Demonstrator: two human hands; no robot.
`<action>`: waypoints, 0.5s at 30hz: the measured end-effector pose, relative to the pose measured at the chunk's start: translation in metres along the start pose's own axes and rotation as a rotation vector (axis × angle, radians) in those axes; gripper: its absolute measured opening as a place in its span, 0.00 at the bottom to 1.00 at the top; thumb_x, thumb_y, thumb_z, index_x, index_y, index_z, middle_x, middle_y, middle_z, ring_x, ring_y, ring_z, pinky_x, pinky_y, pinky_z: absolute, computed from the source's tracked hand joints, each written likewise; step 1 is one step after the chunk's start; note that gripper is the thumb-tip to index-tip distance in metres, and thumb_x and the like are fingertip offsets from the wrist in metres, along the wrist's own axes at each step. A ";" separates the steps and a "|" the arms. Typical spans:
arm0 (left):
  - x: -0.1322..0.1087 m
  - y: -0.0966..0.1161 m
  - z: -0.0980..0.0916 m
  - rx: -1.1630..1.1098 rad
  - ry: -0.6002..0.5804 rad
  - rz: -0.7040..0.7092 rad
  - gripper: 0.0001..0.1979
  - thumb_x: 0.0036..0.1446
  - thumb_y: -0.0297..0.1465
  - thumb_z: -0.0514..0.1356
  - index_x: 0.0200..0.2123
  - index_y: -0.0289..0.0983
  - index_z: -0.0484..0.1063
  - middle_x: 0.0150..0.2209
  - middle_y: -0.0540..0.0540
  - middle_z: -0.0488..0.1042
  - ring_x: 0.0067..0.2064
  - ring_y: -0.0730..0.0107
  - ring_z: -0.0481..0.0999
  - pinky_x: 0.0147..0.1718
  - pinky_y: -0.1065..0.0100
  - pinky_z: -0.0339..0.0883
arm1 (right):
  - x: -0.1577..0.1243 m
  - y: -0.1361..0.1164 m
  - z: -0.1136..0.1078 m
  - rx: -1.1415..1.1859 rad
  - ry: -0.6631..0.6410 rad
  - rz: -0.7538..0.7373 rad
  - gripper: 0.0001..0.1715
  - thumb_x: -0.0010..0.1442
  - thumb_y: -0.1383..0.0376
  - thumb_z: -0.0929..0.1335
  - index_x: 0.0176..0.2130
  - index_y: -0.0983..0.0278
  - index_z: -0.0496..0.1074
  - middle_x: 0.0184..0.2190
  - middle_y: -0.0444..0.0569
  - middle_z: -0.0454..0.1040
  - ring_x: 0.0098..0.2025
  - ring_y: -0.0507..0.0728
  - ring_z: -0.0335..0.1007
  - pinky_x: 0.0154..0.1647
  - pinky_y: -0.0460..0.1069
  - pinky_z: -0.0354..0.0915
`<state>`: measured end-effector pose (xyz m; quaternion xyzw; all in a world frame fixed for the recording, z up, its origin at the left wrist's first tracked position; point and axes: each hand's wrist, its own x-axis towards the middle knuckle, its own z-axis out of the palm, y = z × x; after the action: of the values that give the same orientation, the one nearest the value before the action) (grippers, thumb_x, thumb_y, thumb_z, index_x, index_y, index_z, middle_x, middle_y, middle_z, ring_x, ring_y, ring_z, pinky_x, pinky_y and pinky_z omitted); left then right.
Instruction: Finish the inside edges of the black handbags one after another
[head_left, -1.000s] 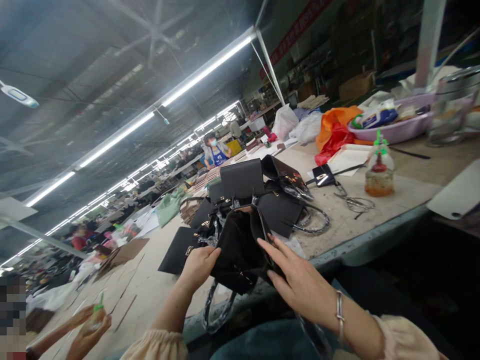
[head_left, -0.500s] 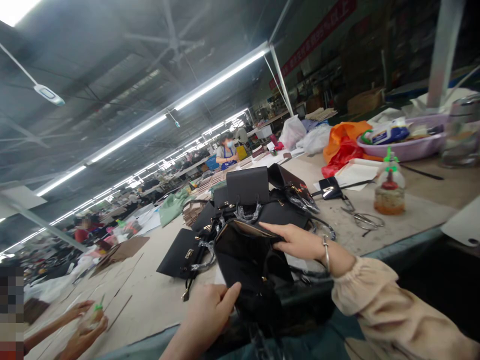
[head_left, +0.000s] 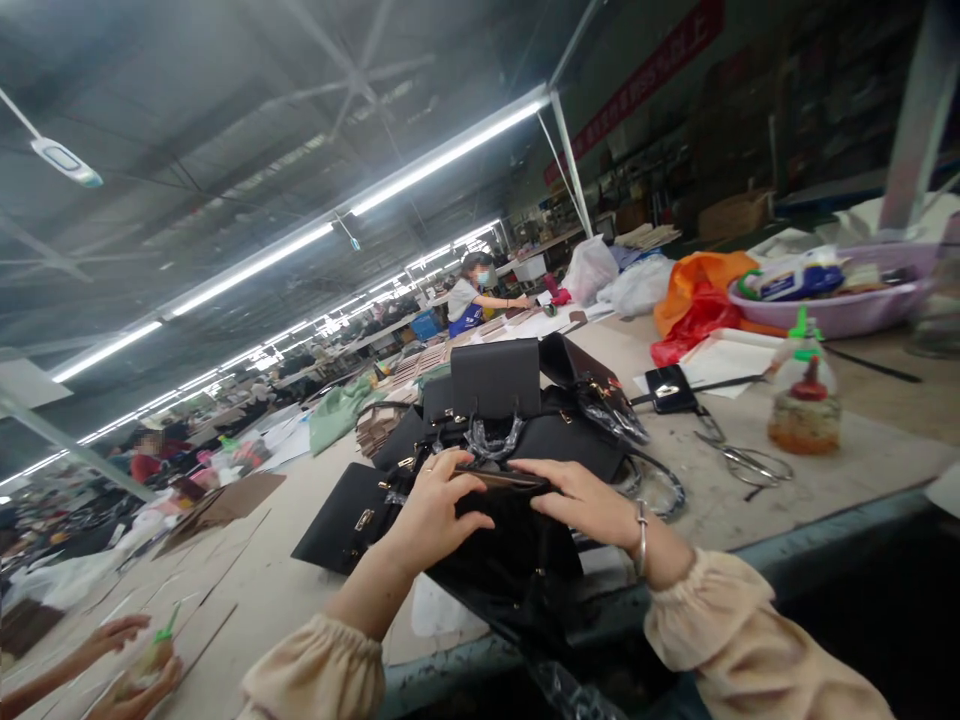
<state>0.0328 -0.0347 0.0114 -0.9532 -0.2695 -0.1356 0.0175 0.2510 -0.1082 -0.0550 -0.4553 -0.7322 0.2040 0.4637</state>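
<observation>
A black bag (head_left: 517, 545) sits at the near edge of the worktop (head_left: 885, 450), in front of a pile of black bags (head_left: 495, 375), its lower part reaching past that edge towards the person. The left hand (head_left: 442, 505) lies on the left end of its upper rim, fingers curved over, thumb reaching along the near side. The right hand (head_left: 581, 500) lies on the right end, fingers stretched along the rim, thumb tucked beneath. Both hands touch the bag; I cannot tell how tightly either pinches.

The bag looks fairly light and semi-soft: its sides seem to fold and give, while the rim between the hands looks firmer. The black surface is smooth and glossy in places, so it may slip under a loose touch and probably marks easily. The two ends of the rim look the best places to hold, thumb on one face and fingers on the other. The clear wrapping (head_left: 566, 690) hanging below seems a slicker, less steady hold.

Towards the right end of the worktop, scissors (head_left: 750, 462) lie near a bottle of amber liquid (head_left: 804, 415). By its left end, well apart from the bag, a co-worker's hand (head_left: 142, 690) holds a green-tipped bottle (head_left: 159, 650).
</observation>
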 end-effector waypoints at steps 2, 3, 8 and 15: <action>0.004 -0.003 0.005 -0.030 -0.058 0.049 0.08 0.49 0.37 0.65 0.33 0.40 0.75 0.55 0.44 0.65 0.57 0.58 0.61 0.57 0.57 0.55 | -0.001 0.002 0.002 -0.006 0.033 -0.038 0.30 0.53 0.61 0.68 0.55 0.63 0.66 0.51 0.51 0.71 0.51 0.58 0.67 0.53 0.52 0.61; 0.006 -0.004 0.005 -0.050 -0.079 0.063 0.06 0.52 0.36 0.63 0.31 0.40 0.75 0.54 0.45 0.66 0.56 0.60 0.63 0.57 0.59 0.56 | -0.001 0.002 0.003 -0.005 0.050 -0.044 0.29 0.52 0.60 0.70 0.53 0.62 0.68 0.49 0.50 0.72 0.50 0.58 0.68 0.52 0.52 0.62; 0.012 -0.009 0.005 -0.119 -0.076 0.042 0.09 0.58 0.33 0.57 0.29 0.39 0.74 0.48 0.47 0.72 0.48 0.67 0.70 0.52 0.65 0.61 | 0.007 0.005 0.005 0.078 0.053 -0.029 0.18 0.55 0.62 0.69 0.47 0.61 0.73 0.43 0.45 0.76 0.44 0.54 0.71 0.47 0.47 0.64; 0.016 -0.013 0.009 -0.092 -0.015 -0.009 0.10 0.59 0.31 0.56 0.28 0.38 0.73 0.42 0.48 0.74 0.44 0.70 0.72 0.48 0.68 0.62 | 0.012 0.005 0.008 0.094 0.066 0.022 0.09 0.57 0.63 0.68 0.38 0.62 0.76 0.39 0.45 0.77 0.42 0.54 0.72 0.45 0.46 0.64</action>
<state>0.0415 -0.0149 0.0060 -0.9528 -0.2675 -0.1409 -0.0291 0.2450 -0.0944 -0.0569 -0.4476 -0.7009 0.2284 0.5062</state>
